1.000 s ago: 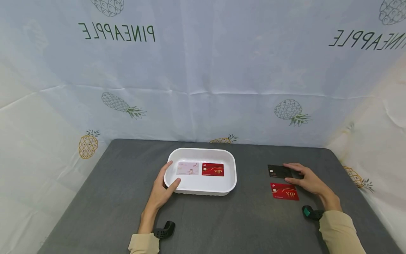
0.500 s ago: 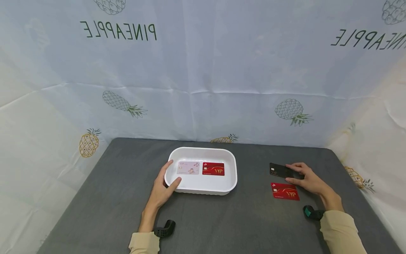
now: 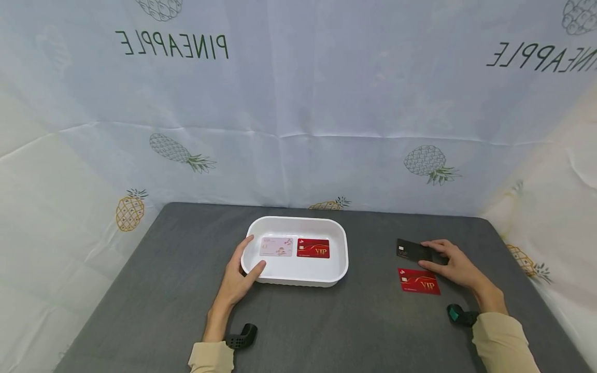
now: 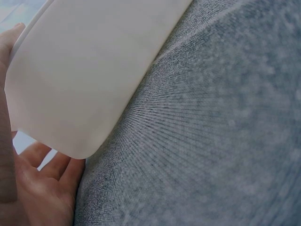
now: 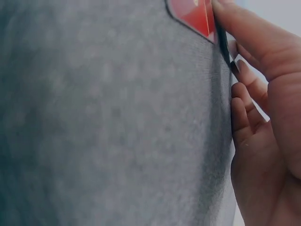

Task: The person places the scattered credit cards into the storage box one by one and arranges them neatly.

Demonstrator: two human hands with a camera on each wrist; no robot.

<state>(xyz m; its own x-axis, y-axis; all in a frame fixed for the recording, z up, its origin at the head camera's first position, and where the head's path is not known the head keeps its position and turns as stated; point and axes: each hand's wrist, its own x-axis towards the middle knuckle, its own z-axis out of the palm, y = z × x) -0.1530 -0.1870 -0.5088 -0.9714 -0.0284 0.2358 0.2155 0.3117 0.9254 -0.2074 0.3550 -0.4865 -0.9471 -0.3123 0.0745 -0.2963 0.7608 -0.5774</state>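
Observation:
In the head view, my left hand (image 3: 239, 277) grips the left end of a white plastic tray (image 3: 298, 274), with the thumb over the near rim. A pale pink VIP card (image 3: 276, 247) and a red VIP card (image 3: 313, 248) lie side by side inside it. My right hand (image 3: 457, 265) pinches the right part of a black VIP card (image 3: 413, 250) between thumb and fingers. That card shows almost edge-on in the right wrist view, tilted against the cloth. Just below it in the head view lies a second red VIP card (image 3: 418, 282). The left wrist view shows the tray's outer wall (image 4: 89, 80).
A grey cloth (image 3: 326, 326) covers the table. Behind it hangs a pale curtain (image 3: 298, 93) with pineapple prints. Black wrist devices (image 3: 242, 336) sit on both forearms. Between the tray and the right-hand cards runs a stretch of grey cloth.
The black card has shifted slightly up and to the right in the head view, with my right hand on it. My left hand and the tray have stayed in place.

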